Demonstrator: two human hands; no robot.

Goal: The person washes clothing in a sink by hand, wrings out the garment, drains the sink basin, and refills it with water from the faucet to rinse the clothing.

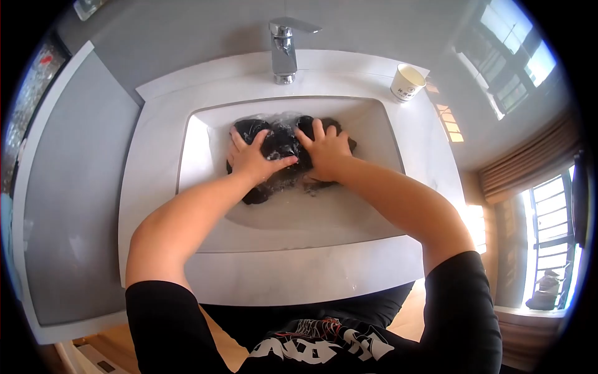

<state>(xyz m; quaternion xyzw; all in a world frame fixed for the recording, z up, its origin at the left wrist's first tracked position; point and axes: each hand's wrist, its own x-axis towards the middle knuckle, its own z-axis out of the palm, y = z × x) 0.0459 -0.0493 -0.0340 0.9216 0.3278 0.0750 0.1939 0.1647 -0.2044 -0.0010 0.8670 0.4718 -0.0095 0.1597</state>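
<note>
A soaked black cloth [281, 144], perhaps a garment, lies bunched in the water of a white sink [367, 215]. My left hand [250, 157] presses on its left part, fingers spread and thumb stretched toward the middle. On the right part rests my right hand [329, 149], with its fingers apart over the fabric. Both hands touch the cloth from above, and I see no firm grip. Bubbles and ripples show around the cloth. Some of its folds are hidden under my palms and the water.
A chrome faucet [284, 59] stands behind the basin. A paper cup [408, 83] sits on the back right of the white counter [299, 271]. A grey panel [81, 187] borders the left side. At the right is a window [551, 230] with a brown curtain [529, 159].
</note>
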